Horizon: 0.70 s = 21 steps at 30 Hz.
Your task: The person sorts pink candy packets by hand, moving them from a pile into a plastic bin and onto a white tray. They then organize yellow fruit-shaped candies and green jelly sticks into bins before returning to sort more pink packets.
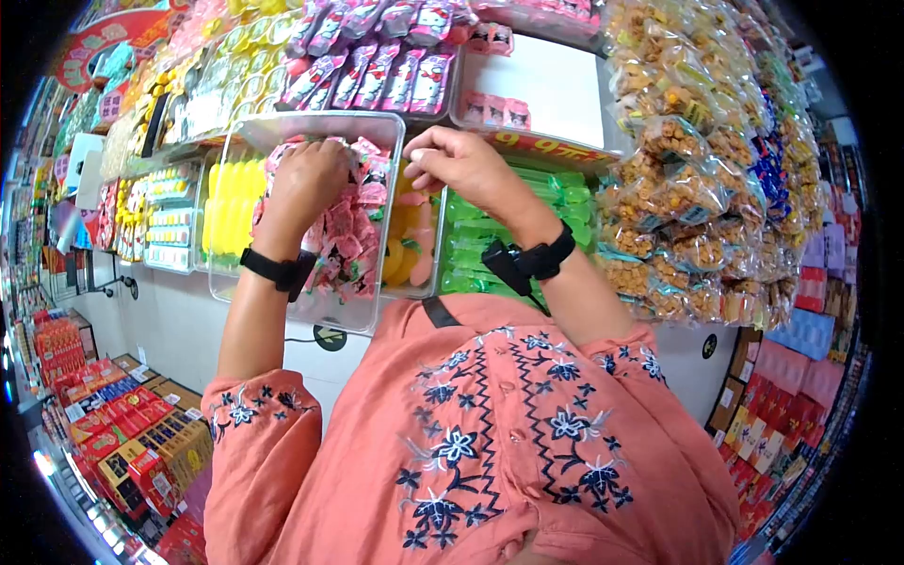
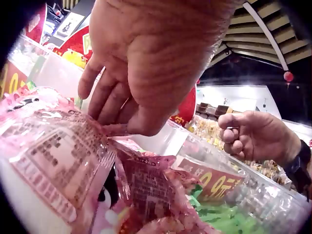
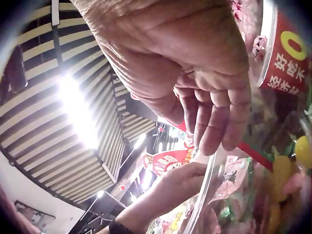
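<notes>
A clear plastic bin point(image 1: 219, 273) is heaped with small pink-wrapped candy packets point(image 1: 344, 235). My left hand point(image 1: 313, 179) reaches down into its far part. In the left wrist view, the thumb and fingertips of that hand pinch the edge of a pink packet point(image 2: 58, 161). Over the bin's right rim hovers my right hand point(image 1: 461, 165), its fingers loosely curled with nothing between them. The right wrist view shows this hand point(image 3: 195, 73) palm-side, fingertips close by the clear rim.
Yellow packs point(image 1: 231, 212) show through the bin's left side. To the right are a tub of yellow and pink sweets point(image 1: 424, 226), green packs point(image 1: 513, 221) and bagged brown snacks point(image 1: 673, 179). Purple packets point(image 1: 377, 75) and a white panel point(image 1: 556, 89) lie behind.
</notes>
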Motion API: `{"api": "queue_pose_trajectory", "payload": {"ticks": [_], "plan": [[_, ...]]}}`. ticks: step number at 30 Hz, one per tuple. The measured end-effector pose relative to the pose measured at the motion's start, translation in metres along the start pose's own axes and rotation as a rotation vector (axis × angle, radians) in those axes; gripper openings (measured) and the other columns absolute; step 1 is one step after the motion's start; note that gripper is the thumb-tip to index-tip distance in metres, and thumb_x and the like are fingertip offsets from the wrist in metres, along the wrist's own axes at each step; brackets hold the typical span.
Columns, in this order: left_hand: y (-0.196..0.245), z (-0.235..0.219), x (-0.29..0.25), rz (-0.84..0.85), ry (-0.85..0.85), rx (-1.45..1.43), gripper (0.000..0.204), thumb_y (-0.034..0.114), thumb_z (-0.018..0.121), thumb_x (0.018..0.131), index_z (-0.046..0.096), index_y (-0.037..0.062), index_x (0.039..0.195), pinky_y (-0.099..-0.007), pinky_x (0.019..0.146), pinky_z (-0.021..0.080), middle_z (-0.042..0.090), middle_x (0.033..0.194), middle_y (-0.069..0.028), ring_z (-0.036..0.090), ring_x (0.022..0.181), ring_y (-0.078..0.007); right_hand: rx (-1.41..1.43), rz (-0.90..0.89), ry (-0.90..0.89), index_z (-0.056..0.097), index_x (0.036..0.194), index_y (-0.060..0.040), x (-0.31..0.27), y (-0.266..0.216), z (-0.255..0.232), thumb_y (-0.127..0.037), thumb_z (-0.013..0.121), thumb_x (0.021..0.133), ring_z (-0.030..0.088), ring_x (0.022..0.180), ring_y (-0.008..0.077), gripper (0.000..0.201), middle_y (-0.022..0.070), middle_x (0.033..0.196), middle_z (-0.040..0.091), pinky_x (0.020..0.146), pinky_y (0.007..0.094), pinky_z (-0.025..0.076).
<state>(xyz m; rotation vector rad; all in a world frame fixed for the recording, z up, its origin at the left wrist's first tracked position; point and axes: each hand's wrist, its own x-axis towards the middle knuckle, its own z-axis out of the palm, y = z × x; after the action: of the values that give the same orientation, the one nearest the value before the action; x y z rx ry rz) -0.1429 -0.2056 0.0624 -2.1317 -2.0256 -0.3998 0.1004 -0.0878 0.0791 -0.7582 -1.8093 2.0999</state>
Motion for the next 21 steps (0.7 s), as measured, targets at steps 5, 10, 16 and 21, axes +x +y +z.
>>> {"api": "queue_pose_trajectory", "payload": {"ticks": [5,10,16,21], "plan": [[0.009,-0.005,0.001,-0.097,0.027,0.013,0.018,0.017,0.064,0.091,0.062,0.0066,0.107,-0.0476,0.07,0.052,0.068,0.084,-0.0176,0.067,0.08,-0.0358,0.1,0.05,-0.04,0.06,0.115,0.0009,0.001,0.004,0.005,-0.019,0.056,0.102,0.071,0.082,0.0155,0.025,0.0103,0.101,0.071,0.072,0.0285,0.056],[0.006,-0.019,-0.005,-0.183,0.087,-0.071,0.028,0.011,0.064,0.092,0.062,0.0075,0.12,-0.0457,0.073,0.054,0.068,0.095,-0.0192,0.068,0.084,-0.0376,0.069,0.053,-0.057,0.06,0.118,-0.0003,0.002,0.001,0.013,-0.022,0.055,0.103,0.071,0.084,0.0164,0.027,0.0105,0.101,0.071,0.072,0.029,0.057],[0.018,-0.042,-0.009,-0.358,0.219,-0.463,0.032,0.0,0.059,0.094,0.061,0.0057,0.126,-0.0356,0.079,0.056,0.072,0.106,-0.0163,0.072,0.094,-0.0265,0.316,0.143,-0.121,0.057,0.127,0.0002,0.001,-0.019,0.026,-0.034,0.05,0.106,0.071,0.092,0.0239,0.041,0.0157,0.111,0.068,0.08,0.036,0.06],[0.077,-0.075,0.002,-0.176,0.272,-0.483,0.029,0.003,0.059,0.093,0.064,0.0072,0.122,-0.0379,0.077,0.056,0.071,0.1,-0.0118,0.07,0.09,-0.0291,0.65,0.14,-0.253,0.053,0.132,-0.0003,0.004,-0.012,0.028,-0.041,0.047,0.107,0.07,0.099,0.028,0.048,0.0173,0.117,0.066,0.084,0.0431,0.06]]}}
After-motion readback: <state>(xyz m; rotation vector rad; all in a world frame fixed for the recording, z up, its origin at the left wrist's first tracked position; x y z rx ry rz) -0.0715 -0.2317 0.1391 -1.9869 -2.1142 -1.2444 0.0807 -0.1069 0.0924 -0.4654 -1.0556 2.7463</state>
